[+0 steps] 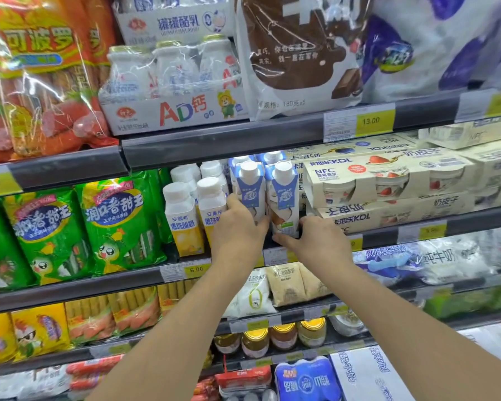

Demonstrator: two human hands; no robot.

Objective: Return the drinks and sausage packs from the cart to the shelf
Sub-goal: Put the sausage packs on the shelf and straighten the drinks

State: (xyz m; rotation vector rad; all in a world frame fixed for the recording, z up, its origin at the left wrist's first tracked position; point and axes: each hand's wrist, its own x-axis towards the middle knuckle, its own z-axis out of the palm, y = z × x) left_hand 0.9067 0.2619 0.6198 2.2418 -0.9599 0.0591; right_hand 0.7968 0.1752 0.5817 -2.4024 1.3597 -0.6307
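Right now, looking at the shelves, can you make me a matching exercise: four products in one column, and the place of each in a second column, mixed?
Things:
1. blue cartons
2. green sausage packs
3. chocolate milk bag
4. gold-lidded jars

Places:
A. top shelf, right of the small white bottles
B. between the two hands, middle shelf
C. low shelf, under the forearms
D. middle shelf, far left

Pairs: 1-B, 2-D, 3-A, 4-C

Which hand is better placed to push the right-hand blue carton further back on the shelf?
Right. The right hand already touches the base of the right blue carton; the left hand is on the left blue carton.
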